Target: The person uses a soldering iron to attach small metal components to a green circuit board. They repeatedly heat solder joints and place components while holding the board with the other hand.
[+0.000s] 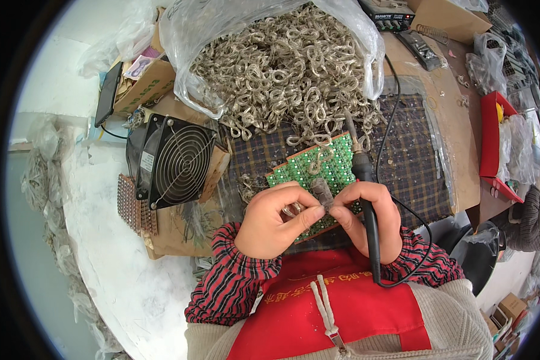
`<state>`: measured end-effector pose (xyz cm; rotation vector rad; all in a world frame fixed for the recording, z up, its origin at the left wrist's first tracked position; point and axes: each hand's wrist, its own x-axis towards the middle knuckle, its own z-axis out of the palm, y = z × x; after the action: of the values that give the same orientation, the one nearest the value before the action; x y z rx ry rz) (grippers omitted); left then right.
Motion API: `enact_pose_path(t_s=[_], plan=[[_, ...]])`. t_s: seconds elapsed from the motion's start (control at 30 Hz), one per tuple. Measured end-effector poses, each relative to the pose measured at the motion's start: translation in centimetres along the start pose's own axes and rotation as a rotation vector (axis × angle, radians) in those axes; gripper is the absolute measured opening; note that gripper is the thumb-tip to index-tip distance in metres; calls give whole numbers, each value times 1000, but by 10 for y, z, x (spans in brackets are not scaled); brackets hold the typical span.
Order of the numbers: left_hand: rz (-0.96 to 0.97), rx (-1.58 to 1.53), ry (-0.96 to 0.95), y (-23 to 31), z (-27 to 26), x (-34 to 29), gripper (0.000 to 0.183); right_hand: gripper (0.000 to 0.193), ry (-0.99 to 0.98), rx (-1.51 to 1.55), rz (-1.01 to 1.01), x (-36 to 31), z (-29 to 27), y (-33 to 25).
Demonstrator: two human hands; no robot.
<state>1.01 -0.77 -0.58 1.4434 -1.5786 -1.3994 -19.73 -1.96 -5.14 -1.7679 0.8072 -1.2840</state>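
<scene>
My left hand (277, 217) is closed, with looped clear-sheathed wire (293, 209) curled in its fingers. Its thumb and fingertip meet the fingertips of my right hand (375, 219) over a green circuit board panel (300, 174). A black-handled soldering iron (372, 240) lies in the grip of my right hand, its metal tip pointing away from me. Beside both fingertips is a small brownish-grey piece (322, 191) whose kind I cannot make out. Just beyond it, one wire loop (320, 161) rests on the panel. What the fingertips pinch is too small to tell.
A clear plastic bag (189, 66) spills a big heap of looped wires (282, 72) at the far side. To the left stands a black fan (183, 162) beside stacked brown boards (137, 207). The iron's cord (396, 114) crosses the plaid cloth (411, 162). At right is a red box (492, 144).
</scene>
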Motion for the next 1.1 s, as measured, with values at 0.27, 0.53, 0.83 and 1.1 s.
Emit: enact_pose_path(t_s=[0.27,0.53,0.83,1.1], plan=[[-16,373,235,-15,17,11,19,30,50,-45,80,-3,-5,-5],[8,365,258,2,7,-20,12,43,-67,48,75,-11,-16,-10],[-127,378,314,-22,5,-65,9,31,-309,10,-93,-24,-9,-15],[-7,447,455,-40,17,-61,10,26,-344,-19,-52,-24,1,-18]])
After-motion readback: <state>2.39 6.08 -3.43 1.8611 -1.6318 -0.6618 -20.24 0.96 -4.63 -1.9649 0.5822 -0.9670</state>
